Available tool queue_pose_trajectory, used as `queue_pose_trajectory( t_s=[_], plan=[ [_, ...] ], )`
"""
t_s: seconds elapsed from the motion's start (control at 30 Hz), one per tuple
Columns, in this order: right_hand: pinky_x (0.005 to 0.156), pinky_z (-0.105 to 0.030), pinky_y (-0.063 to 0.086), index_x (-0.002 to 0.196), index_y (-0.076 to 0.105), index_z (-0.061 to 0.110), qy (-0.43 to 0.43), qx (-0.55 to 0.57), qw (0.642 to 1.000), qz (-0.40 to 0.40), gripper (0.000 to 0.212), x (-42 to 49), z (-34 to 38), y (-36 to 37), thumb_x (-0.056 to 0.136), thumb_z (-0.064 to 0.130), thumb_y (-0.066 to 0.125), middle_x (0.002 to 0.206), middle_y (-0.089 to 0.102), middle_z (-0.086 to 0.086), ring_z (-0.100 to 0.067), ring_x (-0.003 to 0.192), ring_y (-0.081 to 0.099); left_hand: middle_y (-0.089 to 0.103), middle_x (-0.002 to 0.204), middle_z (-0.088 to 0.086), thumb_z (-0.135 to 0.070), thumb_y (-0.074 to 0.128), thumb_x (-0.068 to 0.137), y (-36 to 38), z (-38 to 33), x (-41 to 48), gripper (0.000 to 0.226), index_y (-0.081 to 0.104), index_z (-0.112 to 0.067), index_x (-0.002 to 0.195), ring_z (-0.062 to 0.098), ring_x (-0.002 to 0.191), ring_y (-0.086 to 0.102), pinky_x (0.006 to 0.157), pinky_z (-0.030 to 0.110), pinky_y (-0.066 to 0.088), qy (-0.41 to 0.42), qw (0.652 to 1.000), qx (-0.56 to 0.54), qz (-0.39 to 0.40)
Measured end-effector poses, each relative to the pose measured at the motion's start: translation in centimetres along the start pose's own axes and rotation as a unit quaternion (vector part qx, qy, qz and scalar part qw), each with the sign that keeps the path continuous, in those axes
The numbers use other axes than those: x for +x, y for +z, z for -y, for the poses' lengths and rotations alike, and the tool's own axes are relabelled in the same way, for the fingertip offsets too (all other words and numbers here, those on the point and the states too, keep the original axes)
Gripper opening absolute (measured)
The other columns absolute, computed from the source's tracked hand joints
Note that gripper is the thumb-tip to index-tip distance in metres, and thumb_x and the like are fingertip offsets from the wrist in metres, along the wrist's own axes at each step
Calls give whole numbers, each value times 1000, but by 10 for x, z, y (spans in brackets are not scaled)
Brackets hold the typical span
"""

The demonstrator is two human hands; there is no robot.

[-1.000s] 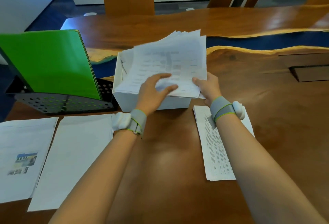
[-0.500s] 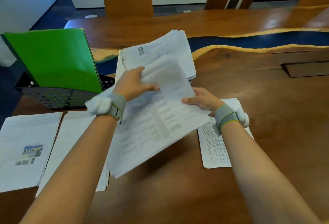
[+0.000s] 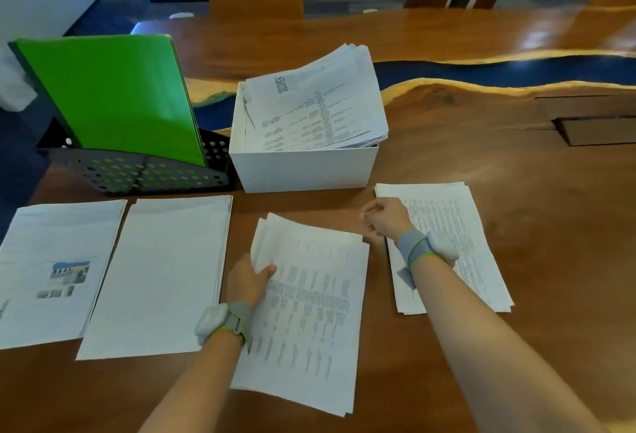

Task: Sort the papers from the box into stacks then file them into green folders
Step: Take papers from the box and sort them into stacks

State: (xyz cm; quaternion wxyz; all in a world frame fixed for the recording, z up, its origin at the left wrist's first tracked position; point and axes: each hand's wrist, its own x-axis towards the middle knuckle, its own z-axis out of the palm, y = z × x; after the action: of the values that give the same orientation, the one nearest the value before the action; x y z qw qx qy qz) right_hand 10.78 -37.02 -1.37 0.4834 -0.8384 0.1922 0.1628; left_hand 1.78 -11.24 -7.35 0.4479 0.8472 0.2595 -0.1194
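Down on the glossy wooden desk (image 3: 447,357) our left hand (image 3: 249,283) grips a printed sheaf (image 3: 309,315); whether our right hand (image 3: 387,219) holds anything is unclear.

Indoor scene, moderately bright and even. Strong glare patches sit on the polished surface (image 3: 537,36) at the far right, with a duller sheen near the bottom edge. The green folder (image 3: 113,95) is saturated and darker toward its lower right. Soft, faint shadows lie under the middle stack (image 3: 309,312) and beside the white box (image 3: 303,167). Print on the sheets is soft and unreadable. The right grip (image 3: 385,222) is slightly motion-blurred. Wide-angle bowing shows at the frame edges, and the forearms look stretched.
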Motion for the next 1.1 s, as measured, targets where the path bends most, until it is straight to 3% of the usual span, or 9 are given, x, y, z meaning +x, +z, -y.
queue_pose_trajectory(
  t_s=[0.1,0.17,0.33,0.47,0.63,0.77,0.93,1.0,1.1],
  plan=[
    [78,-39,52,67,59,20,-37,56,990,-127,20,5,11,-6,87,20,63,78,66,-10,-30,79,62,49,132,15,-26,73,81,1,-8,-8,65,40,-7,134,34,120,48,100,46,43,38,993,79,-77],
    [74,-37,51,71,58,17,-63,98,974,-192,20,9,23,-14,89,25,60,75,65,-6,-31,79,63,42,138,13,-31,74,79,-2,-28,-11,71,38,-11,137,33,126,40,104,46,37,108,975,128,-145],
    [68,-27,42,87,61,14,-129,137,941,-281,11,23,63,-30,89,25,61,78,57,4,-15,76,52,48,126,9,-29,72,81,-11,-118,7,47,54,-14,121,27,119,41,99,37,33,273,948,51,-156],
    [80,-23,41,114,59,9,-151,105,952,-244,29,41,92,-37,90,24,61,116,62,-8,-16,97,55,54,120,7,-30,69,84,-11,-202,44,31,61,-15,110,24,118,43,101,34,34,338,933,21,-121],
    [113,-33,27,147,32,10,-159,9,978,-133,56,66,112,-37,97,26,52,154,29,-8,-25,141,28,59,119,5,-30,65,87,-1,-278,103,28,63,-14,110,22,119,48,100,31,35,357,931,46,-59],
    [115,-37,19,151,17,12,-139,-71,982,-109,60,90,111,-30,100,27,45,161,6,-6,-25,148,6,43,140,8,-25,67,87,16,-310,149,53,45,-12,133,23,132,38,108,33,30,335,933,123,-34],
    [114,-37,24,151,17,16,-151,-41,977,-142,60,102,102,-28,99,25,46,160,12,-1,-21,147,15,18,157,7,-22,66,87,25,-328,181,77,20,-14,149,25,145,17,116,39,21,334,920,203,-41],
    [114,-36,26,151,16,17,-153,-43,977,-143,61,105,97,-29,99,28,46,160,15,0,-21,145,19,24,155,7,-28,66,87,30,-332,188,83,15,-17,150,27,142,22,114,41,24,326,910,249,-54],
    [112,-36,29,152,16,19,-158,-31,976,-150,60,110,94,-26,100,30,44,159,16,2,-22,143,25,42,140,4,-40,69,82,33,-337,194,72,33,-25,142,29,129,34,105,40,27,327,901,267,-101]
  ],
)
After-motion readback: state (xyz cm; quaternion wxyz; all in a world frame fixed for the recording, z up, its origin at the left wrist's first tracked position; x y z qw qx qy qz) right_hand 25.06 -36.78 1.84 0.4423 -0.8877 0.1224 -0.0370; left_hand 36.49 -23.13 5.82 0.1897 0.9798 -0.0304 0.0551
